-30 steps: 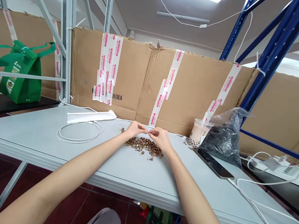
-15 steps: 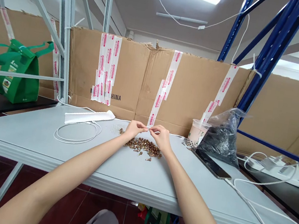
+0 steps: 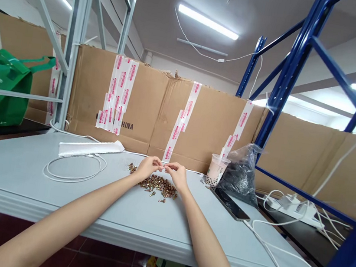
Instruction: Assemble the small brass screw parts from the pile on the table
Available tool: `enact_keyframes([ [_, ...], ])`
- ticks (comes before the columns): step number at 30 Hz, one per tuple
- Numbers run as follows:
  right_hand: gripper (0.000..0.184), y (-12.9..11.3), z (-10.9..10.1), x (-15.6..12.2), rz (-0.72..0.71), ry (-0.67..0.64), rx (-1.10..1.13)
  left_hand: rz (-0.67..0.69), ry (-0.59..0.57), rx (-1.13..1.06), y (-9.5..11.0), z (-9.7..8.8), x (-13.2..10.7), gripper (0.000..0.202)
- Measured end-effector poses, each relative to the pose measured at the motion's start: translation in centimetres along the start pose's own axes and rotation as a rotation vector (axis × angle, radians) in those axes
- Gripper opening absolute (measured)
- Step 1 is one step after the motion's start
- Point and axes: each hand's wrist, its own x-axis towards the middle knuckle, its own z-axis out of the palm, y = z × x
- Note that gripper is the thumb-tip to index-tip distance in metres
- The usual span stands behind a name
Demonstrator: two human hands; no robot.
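Above a heap of brass-coloured screws (image 3: 162,185) my left hand (image 3: 149,167) and my right hand (image 3: 176,175) meet fingertip to fingertip. Both are closed in a pinch. Whatever sits between the fingertips is too small to make out. The screws lie loose on the grey tabletop (image 3: 140,220), partly hidden behind my left hand and wrist. A few stray ones rest at the near edge of the heap. Some small clear pieces, hard to tell, lie just left of the pile.
A coiled white cable (image 3: 74,176) and a folded white paper strip (image 3: 90,148) lie to the left. On the right stand a bubble tea cup (image 3: 215,170) and a plastic bag of dark material (image 3: 239,176), with a phone (image 3: 230,204) before them. Cardboard (image 3: 141,111) walls the back.
My view has tilted upward and turned to the right, so the tabletop things appear lower and further left. Both hands keep their fingertip pinch over the screws.
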Motion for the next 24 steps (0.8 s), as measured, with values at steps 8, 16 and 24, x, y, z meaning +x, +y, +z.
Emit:
enact_keyframes([
  [8,0.024,-0.4,-0.2,0.0,0.13,-0.067,0.219,0.089,0.031,0.173,0.9,-0.5,-0.4,0.022],
  [16,0.032,0.3,-0.1,0.0,0.161,-0.076,0.177,0.256,-0.02,0.466,1.9,-1.0,-0.8,0.021],
  [24,0.029,0.8,-0.3,0.1,0.163,-0.091,0.062,0.359,-0.087,0.605,1.9,-1.3,-0.9,0.018],
])
